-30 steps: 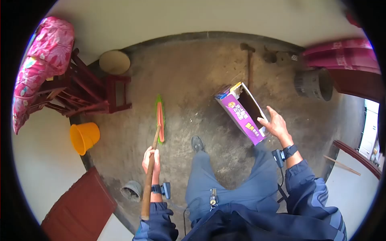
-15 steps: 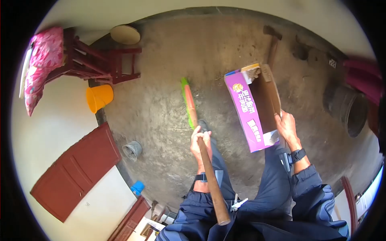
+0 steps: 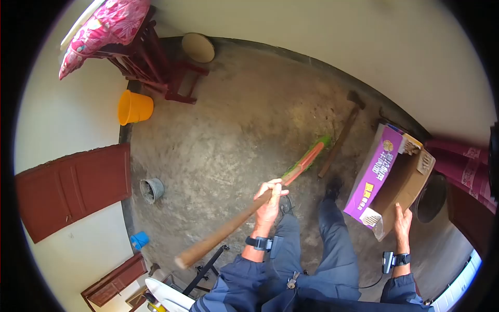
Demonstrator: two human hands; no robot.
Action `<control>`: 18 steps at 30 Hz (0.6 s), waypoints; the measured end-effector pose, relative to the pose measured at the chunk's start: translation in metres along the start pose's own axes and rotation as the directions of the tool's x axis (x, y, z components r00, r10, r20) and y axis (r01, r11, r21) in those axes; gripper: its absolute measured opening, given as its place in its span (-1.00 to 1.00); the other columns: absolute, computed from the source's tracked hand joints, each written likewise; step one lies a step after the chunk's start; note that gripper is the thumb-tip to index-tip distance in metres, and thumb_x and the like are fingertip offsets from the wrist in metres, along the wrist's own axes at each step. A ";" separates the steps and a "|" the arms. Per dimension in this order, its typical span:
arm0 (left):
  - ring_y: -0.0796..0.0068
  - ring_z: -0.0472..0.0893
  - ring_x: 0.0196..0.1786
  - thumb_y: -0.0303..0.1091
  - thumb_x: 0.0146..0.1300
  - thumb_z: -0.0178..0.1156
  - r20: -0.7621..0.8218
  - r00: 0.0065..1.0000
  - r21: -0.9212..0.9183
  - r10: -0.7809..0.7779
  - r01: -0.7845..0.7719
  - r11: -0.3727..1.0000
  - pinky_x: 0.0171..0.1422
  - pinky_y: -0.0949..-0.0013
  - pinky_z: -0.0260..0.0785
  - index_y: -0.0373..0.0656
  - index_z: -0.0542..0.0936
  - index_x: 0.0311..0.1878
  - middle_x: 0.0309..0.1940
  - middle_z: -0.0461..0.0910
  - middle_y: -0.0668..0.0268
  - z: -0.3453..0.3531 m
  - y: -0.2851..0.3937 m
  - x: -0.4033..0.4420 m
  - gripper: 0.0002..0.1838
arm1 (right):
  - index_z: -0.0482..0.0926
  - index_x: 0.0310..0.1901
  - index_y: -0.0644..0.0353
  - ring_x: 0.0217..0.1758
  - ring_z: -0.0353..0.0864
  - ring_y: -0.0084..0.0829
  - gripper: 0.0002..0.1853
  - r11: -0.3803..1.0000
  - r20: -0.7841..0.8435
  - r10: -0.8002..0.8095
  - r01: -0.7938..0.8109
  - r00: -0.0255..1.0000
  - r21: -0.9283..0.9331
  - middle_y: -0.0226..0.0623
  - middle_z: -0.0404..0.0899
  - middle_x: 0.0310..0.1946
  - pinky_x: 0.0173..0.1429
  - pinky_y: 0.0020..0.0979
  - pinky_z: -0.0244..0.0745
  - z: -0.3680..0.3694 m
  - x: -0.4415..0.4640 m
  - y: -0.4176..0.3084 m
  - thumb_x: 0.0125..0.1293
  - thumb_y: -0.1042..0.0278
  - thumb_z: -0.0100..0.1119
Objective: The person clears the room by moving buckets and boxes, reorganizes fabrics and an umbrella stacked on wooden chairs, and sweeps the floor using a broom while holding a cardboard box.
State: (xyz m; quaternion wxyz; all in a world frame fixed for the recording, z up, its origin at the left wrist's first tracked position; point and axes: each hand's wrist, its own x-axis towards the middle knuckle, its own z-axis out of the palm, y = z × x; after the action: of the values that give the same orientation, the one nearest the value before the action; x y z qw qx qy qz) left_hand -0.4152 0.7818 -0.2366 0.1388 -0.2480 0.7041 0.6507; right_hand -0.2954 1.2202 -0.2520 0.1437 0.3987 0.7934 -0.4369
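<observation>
My left hand (image 3: 269, 202) is wrapped round the wooden handle of a broom (image 3: 226, 232). The broom's red and green head (image 3: 307, 160) points up and right, over the floor. At the right, my right hand (image 3: 402, 222) grips the lower edge of an open purple and brown cardboard box (image 3: 378, 174), with the thumb on its inner side. The box is tilted, its open side facing up and right. Between the broom head and the box lies a long-handled hammer-like tool (image 3: 340, 136) on the floor.
A yellow bucket (image 3: 136, 107), a grey bucket (image 3: 151, 190) and a small blue container (image 3: 139, 239) stand along the left wall. Dark red wooden furniture (image 3: 179, 83) and a round lid (image 3: 198, 48) are at upper left. A dark bucket (image 3: 432, 198) is behind the box.
The view has turned. My right hand has closed on the box, which has shifted right. The broom in my left hand has swung so its head points up and right.
</observation>
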 end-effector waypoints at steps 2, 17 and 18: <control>0.17 0.77 -0.13 -0.27 0.50 0.17 -0.032 0.997 0.017 0.063 -0.063 0.998 0.02 0.28 0.60 -0.25 0.50 -0.19 0.10 0.60 0.06 -0.017 0.019 0.006 -0.77 | 0.60 0.02 0.44 -0.24 0.55 -0.55 -0.61 0.994 0.020 0.103 -0.102 0.995 -0.027 -0.29 0.68 -0.26 -0.15 -0.40 0.49 -0.005 0.002 0.015 0.50 0.18 0.10; 0.42 0.61 0.02 -0.51 0.18 0.43 0.122 0.928 0.345 0.353 -0.373 0.861 0.16 0.39 0.44 -0.15 0.60 -0.32 0.02 0.62 0.20 0.015 -0.045 0.126 -0.85 | 0.60 -0.28 0.32 -0.49 0.29 -0.59 -0.63 0.984 -0.056 0.121 -0.127 0.991 -0.124 -0.53 0.43 -0.56 -0.47 -0.36 0.24 0.000 -0.001 0.002 0.46 0.11 0.21; 0.47 0.59 -0.02 -0.56 0.16 0.41 0.150 0.959 0.311 0.241 -0.277 0.909 0.10 0.44 0.46 -0.17 0.60 -0.34 0.02 0.59 0.21 0.017 -0.051 0.110 -0.86 | 0.62 -0.22 0.33 -0.44 0.35 -0.58 -0.65 0.964 -0.023 0.176 -0.177 0.984 -0.201 -0.47 0.51 -0.50 -0.38 -0.36 0.34 -0.005 -0.002 -0.006 0.46 0.12 0.21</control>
State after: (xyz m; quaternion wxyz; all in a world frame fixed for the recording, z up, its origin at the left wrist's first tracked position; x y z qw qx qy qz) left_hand -0.4825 0.7782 -0.3381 0.1284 -0.0903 0.8207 0.5494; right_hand -0.2982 1.2208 -0.2444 0.2197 0.4521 0.7955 -0.3385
